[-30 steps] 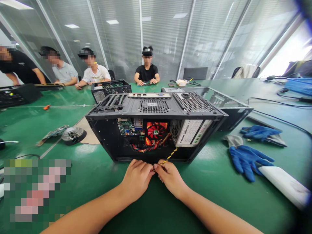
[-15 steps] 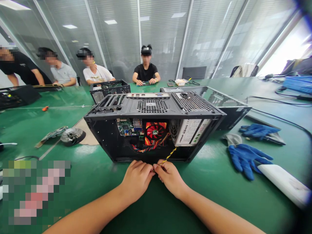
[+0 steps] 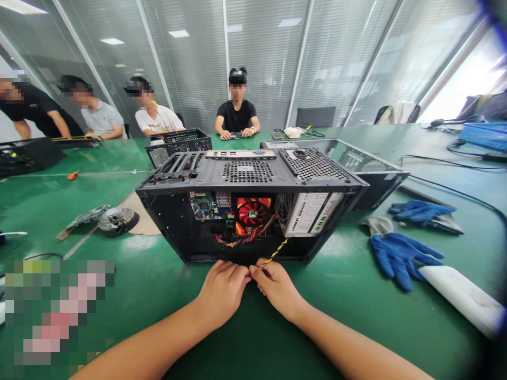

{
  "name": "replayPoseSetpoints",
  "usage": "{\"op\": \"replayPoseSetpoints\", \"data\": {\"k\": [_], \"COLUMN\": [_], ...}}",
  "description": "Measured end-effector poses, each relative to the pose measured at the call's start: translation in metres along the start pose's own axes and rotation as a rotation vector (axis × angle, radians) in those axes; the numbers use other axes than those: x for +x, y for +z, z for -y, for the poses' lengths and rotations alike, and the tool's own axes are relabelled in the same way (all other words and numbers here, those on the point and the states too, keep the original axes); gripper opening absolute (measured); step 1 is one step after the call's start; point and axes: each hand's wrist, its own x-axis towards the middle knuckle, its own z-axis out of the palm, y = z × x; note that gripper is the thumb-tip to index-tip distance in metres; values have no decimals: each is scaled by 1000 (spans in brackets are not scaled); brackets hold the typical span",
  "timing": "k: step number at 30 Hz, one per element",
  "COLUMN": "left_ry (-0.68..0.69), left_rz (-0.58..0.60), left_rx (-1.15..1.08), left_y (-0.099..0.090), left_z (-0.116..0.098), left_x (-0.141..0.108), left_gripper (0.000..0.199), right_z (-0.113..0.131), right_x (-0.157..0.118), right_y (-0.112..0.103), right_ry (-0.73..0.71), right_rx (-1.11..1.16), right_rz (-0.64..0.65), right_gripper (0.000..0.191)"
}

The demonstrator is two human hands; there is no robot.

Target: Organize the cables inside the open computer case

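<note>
A black computer case [image 3: 166, 227] lies before me with its side open, its back panel facing up. Inside show a green motherboard [image 3: 206, 205], a red and orange cooling fan [image 3: 252, 212] and a white-labelled power supply [image 3: 311, 214]. From below the power supply a twisted yellow and black cable [image 3: 277, 250] runs down to my hands. My right hand [image 3: 275, 285] pinches this cable between thumb and fingers. Against it, fingertips touching, my left hand [image 3: 225, 287] is closed at the cable's end; the end itself is hidden by the fingers.
Blue work gloves [image 3: 400, 258] and a white box-like object [image 3: 461, 298] lie to the right. A round metal cooler [image 3: 118, 219] sits to the left. Behind stand more cases, one open case [image 3: 380, 184] at right. Several people sit or lean across the green table [image 3: 158, 343].
Both hands keep nearly the same place and grip on the cable. The view has shifted very slightly. The person across the table has moved a little.
</note>
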Motion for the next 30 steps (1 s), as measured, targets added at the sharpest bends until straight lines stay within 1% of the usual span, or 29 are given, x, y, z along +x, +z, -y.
{"op": "replayPoseSetpoints", "data": {"k": [11,21,30], "left_ry": [-7,-29,-35], "left_rz": [17,1,19], "left_rx": [-2,2,18], "left_y": [3,-1,-1], "left_z": [1,-2,-3], "left_x": [0,1,1], "left_gripper": [22,19,23], "right_z": [0,3,5], "right_x": [1,0,-1], "right_y": [0,-1,0], "right_ry": [-8,11,20], "right_rx": [-23,-13,22], "right_rz": [1,19,19], "right_gripper": [34,32,39]}}
